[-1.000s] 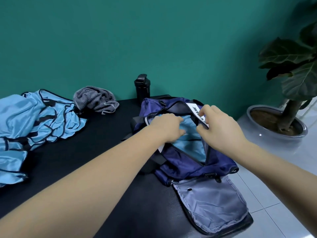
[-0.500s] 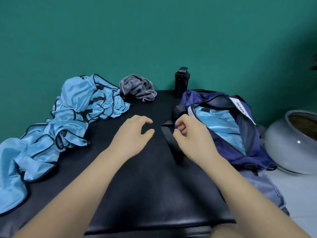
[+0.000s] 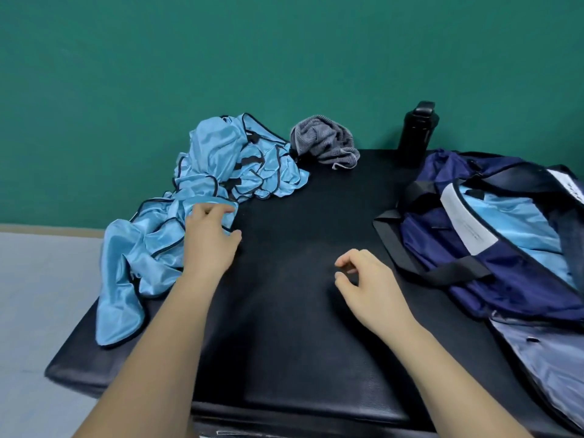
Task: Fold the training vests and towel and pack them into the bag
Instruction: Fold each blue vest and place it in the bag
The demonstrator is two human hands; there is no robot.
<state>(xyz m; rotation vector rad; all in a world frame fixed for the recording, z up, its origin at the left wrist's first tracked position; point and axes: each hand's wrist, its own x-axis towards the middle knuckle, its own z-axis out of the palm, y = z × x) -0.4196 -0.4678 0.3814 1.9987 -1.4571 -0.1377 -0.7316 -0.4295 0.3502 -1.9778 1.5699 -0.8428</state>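
left hand [image 3: 210, 240]: fingers curled down onto the black-trimmed edge of the crumpled pile of shiny light-blue training vests [image 3: 221, 172], thumb apart on the black padded table [image 3: 300, 327]; cannot tell whether it grips. right hand [image 3: 369, 279]: loosely curled, holding nothing, over the table; the open navy nylon duffel bag [image 3: 436, 235] lies to its right, light-blue fabric inside. crumpled grey ribbed towel [image 3: 325, 142] lies beyond both hands, against the pile's far end.
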